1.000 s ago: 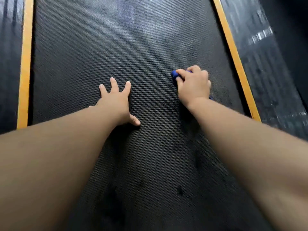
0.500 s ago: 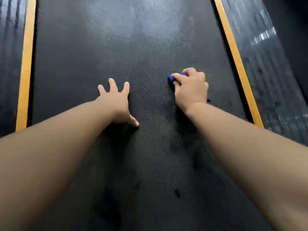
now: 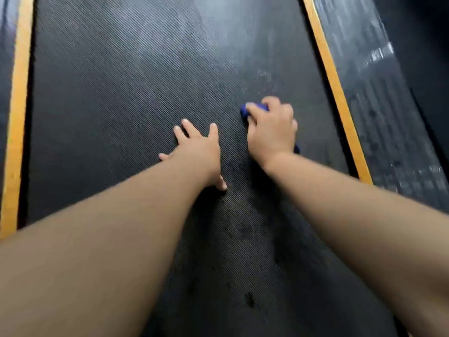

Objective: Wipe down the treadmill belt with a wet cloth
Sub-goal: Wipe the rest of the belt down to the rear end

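The black textured treadmill belt (image 3: 116,98) fills the view, with dark wet spots near the bottom middle. My right hand (image 3: 272,132) is closed over a bunched blue cloth (image 3: 245,111), pressing it onto the belt right of centre; only the cloth's front tip and a bit by the wrist show. My left hand (image 3: 198,152) lies flat on the belt just left of it, fingers spread, holding nothing.
Orange strips run along both belt edges, the left strip (image 3: 17,117) and the right strip (image 3: 335,93). Beyond the right strip is the dark ribbed side rail (image 3: 388,117). A paler, shiny patch of belt (image 3: 218,45) lies ahead of the hands.
My left hand has shifted right, closer to the right hand. My right hand with the cloth has slid slightly left along the belt.
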### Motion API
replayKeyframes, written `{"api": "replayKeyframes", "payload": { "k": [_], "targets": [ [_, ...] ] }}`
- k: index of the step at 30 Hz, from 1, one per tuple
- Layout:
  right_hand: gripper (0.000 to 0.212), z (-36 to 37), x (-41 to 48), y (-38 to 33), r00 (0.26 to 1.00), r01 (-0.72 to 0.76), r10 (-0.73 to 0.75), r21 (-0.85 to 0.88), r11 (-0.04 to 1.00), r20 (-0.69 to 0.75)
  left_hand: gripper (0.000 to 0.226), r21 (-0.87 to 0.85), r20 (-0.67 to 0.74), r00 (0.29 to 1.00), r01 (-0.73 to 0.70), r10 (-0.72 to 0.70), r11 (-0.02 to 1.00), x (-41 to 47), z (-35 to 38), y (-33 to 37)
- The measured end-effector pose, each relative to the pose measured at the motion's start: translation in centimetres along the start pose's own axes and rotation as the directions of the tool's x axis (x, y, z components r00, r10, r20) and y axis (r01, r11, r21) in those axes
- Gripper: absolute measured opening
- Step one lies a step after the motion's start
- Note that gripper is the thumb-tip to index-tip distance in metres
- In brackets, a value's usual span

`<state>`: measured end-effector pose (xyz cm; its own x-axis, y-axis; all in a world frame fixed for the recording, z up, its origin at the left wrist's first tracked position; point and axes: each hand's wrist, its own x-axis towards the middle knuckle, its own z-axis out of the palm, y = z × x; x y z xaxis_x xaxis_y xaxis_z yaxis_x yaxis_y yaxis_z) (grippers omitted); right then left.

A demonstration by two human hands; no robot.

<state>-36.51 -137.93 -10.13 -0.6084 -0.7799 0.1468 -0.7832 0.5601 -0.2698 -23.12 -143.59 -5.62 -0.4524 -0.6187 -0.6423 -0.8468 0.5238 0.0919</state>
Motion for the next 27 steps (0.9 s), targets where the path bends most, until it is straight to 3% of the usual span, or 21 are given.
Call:
{"api": "replayKeyframes", "payload": {
  "k": [3, 5, 7, 8, 9, 11, 13, 15, 18, 19, 20, 22, 27],
  "targets": [
    [0.024, -1.5, -6.9, 1.6, 0.963, 0.266, -0.267, 0.051, 0.963, 0.020, 0.140, -0.035, 0.019, 1.000, 0.012, -0.012, 0.999, -0.1, -0.5, 0.2],
    [0.025, -2.3, -8.8, 3.7, 0.853, 0.511, -0.515, 0.061, 0.857, 0.086, 0.140, -0.070, 0.023, 1.000, 0.015, -0.014, 0.997, -0.2, -0.4, 0.0],
    [0.021, -2.8, -6.0, 4.7, 0.745, 0.652, -0.650, 0.047, 0.757, 0.148, 0.140, -0.074, 0.027, 0.999, 0.022, -0.020, 0.997, 0.1, -0.4, 0.0],
    [0.019, -2.6, -4.0, 4.6, 0.746, 0.656, -0.648, 0.004, 0.755, 0.154, 0.140, -0.071, 0.036, 0.999, 0.025, -0.022, 0.997, 0.1, -0.4, 0.1],
    [0.018, -2.3, -2.0, 4.0, 0.799, 0.594, -0.585, -0.032, 0.804, 0.141, 0.141, -0.074, 0.044, 0.999, 0.029, -0.025, 0.997, 0.1, -0.5, 0.1],
    [0.021, -2.0, 1.8, 2.9, 0.940, 0.333, -0.327, -0.056, 0.941, 0.102, 0.142, -0.067, 0.047, 0.999, 0.029, -0.026, 0.997, 0.2, -0.5, 0.1],
    [0.027, -1.3, 2.8, 2.3, 0.981, 0.169, -0.160, -0.084, 0.982, 0.107, 0.143, -0.042, 0.034, 0.999, 0.024, -0.023, 0.999, 0.5, -0.4, 0.0],
    [0.036, -1.2, 1.0, 3.0, 0.943, 0.329, -0.315, -0.155, 0.931, 0.107, 0.143, -0.038, 0.026, 0.999, 0.030, -0.029, 0.999, 0.3, 0.1, -0.1],
    [0.044, -2.6, -1.5, 6.0, 0.733, 0.672, -0.644, -0.092, 0.735, 0.219, 0.141, -0.030, -0.013, 0.999, 0.034, -0.034, 0.999, 0.1, 0.1, -0.5],
    [0.046, -3.1, -1.1, 6.8, 0.684, 0.712, -0.679, -0.040, 0.701, 0.267, 0.140, -0.031, -0.022, 0.999, 0.036, -0.037, 0.999, -0.2, 0.1, -0.6],
    [0.045, -3.9, -0.5, 7.2, 0.699, 0.670, -0.638, 0.018, 0.743, 0.323, 0.139, -0.030, -0.035, 0.999, 0.036, -0.037, 0.999, -0.4, 0.2, -0.7],
    [0.045, -4.7, 1.4, 7.1, 0.808, 0.472, -0.468, 0.083, 0.878, 0.358, 0.136, -0.027, -0.057, 0.997, 0.051, -0.053, 0.998, -0.7, 0.2, -0.6],
    [0.061, -4.9, 3.8, 5.8, 0.859, 0.325, -0.328, 0.076, 0.943, 0.393, 0.126, 0.036, 0.005, 0.992, 0.125, -0.125, 0.992, -1.3, 0.3, 0.7]
  ]
}}
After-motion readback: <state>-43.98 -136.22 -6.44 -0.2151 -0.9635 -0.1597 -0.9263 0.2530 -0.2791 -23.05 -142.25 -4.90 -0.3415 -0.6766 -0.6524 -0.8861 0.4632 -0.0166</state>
